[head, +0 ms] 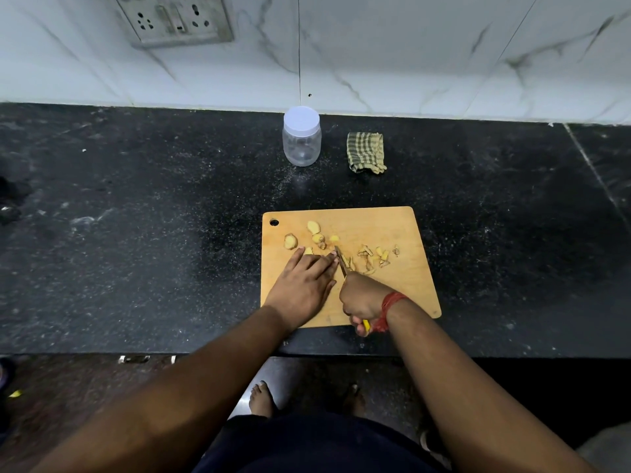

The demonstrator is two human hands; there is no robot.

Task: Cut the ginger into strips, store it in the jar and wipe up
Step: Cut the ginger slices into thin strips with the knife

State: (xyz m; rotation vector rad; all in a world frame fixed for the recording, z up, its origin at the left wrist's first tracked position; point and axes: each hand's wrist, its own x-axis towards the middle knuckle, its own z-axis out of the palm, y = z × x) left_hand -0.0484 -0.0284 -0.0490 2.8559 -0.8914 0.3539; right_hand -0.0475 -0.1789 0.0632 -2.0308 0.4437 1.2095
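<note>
A wooden cutting board (pixel 403 285) lies on the black counter. Whole ginger pieces (pixel 313 227) sit at its upper left, and cut ginger strips (pixel 374 256) lie to the right. My left hand (pixel 302 285) presses flat, fingers straight, on a ginger piece that is mostly hidden under the fingertips. My right hand (pixel 362 300) grips a yellow-handled knife (pixel 341 262), its blade standing just right of my left fingertips. A clear plastic jar (pixel 302 139) with a white lid on stands near the wall. A folded checked cloth (pixel 366 152) lies to its right.
The black granite counter (pixel 136 233) stretches wide on both sides of the board. A white marble wall with a socket plate (pixel 174 18) rises behind it. The counter's front edge runs just below the board; bare feet (pixel 261 399) show on the floor.
</note>
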